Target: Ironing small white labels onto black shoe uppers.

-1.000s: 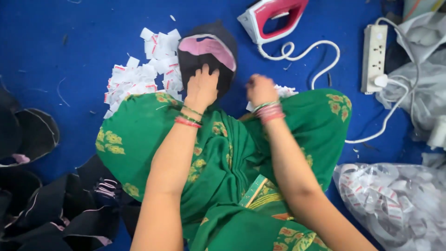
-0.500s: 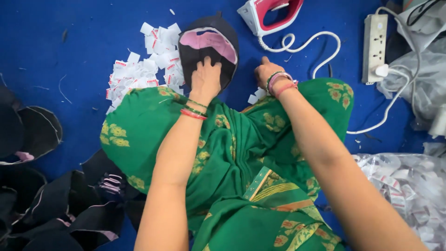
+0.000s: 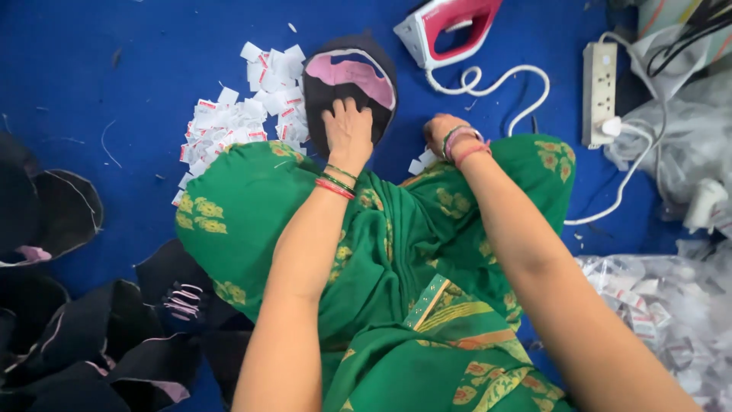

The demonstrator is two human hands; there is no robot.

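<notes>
Blue floor [image 3: 114,91] with white tags [image 3: 244,114], iron [image 3: 450,27], power strip [image 3: 600,91], perhaps dark fabric cups [image 3: 53,214].

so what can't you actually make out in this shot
- Right hand, head view: fingers curl out of sight behind the wrist bangles, so any grip on the white tags is unclear.
- Black fabric piece: its near end lies under the left hand.
- Iron: top cut off by the frame edge.
- Tag pile: print too small.
</notes>
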